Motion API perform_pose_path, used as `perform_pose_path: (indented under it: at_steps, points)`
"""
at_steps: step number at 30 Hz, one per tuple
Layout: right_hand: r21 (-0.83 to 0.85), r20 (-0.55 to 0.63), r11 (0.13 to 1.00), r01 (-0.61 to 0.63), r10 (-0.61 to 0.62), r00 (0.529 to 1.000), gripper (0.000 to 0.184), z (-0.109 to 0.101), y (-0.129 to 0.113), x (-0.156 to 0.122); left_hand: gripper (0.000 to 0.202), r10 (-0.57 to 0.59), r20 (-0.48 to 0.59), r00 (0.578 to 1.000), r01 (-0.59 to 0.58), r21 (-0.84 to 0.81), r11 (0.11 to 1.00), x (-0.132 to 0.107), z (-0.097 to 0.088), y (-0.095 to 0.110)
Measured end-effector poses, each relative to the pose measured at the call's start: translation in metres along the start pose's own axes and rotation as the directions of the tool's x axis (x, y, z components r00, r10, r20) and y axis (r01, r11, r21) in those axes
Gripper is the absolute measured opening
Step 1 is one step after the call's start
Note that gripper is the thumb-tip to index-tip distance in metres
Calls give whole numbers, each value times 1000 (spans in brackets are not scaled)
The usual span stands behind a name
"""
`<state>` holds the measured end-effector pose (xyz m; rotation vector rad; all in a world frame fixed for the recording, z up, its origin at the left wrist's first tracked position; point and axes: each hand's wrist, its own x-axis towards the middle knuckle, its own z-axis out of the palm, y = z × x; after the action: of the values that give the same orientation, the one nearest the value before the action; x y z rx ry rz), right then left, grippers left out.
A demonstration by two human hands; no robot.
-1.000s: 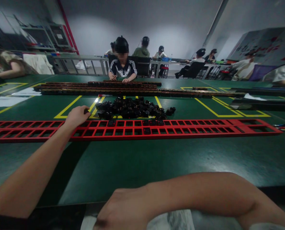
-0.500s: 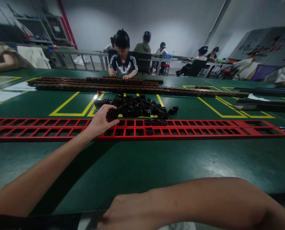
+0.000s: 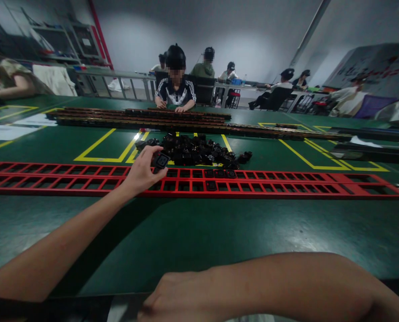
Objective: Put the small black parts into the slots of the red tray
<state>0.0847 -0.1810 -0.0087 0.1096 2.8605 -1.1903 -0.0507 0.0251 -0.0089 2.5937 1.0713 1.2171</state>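
Observation:
Between the thumb and fingers of my left hand (image 3: 143,173) is a small black square piece (image 3: 161,161), tilted so that its patterned face shows. The hand is over the long red ladder-like frame (image 3: 269,195), which has two rows of rectangular slots. Three black pieces (image 3: 220,174) sit side by side in the far row, and one black piece (image 3: 212,185) is in the near row. Just beyond the frame lies a pile of loose black pieces (image 3: 195,151). My right hand (image 3: 172,295) is low at the table's near edge, its fingers bent downward and mostly hidden.
Long dark strips (image 3: 142,117) are stacked behind the pile, and more dark bars (image 3: 370,151) lie at the right. Yellow tape (image 3: 98,159) marks rectangles on the green table (image 3: 199,232). A person (image 3: 175,91) sits across the table; others sit farther back.
The black piece in my left hand has turned, so its patterned face now shows. The whole view has shifted slightly; my right hand stays low at the table edge.

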Motion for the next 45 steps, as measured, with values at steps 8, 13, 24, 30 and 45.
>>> perform_pose_path:
  at_steps: [8,13,24,30,45]
  points:
    - [-110,13,994,-25,27,1000,13,3,2,-2,49,183,147,972,-192,45,980,0,3,0]
    - [-54,12,999,4,-3,1000,7,-4,-5,0,46,226,212,951,-221,-47,974,0,5,-1]
    - [-8,-2,1000,-14,14,1000,4,-2,2,3,24,221,346,912,-178,-153,972,-1,7,1]
    - [15,5,998,-58,58,998,7,9,16,7,34,244,340,908,-209,-137,968,1,8,-2]
    - [3,22,996,-84,84,996,8,2,11,9,40,175,354,919,-141,-118,983,1,12,-5]
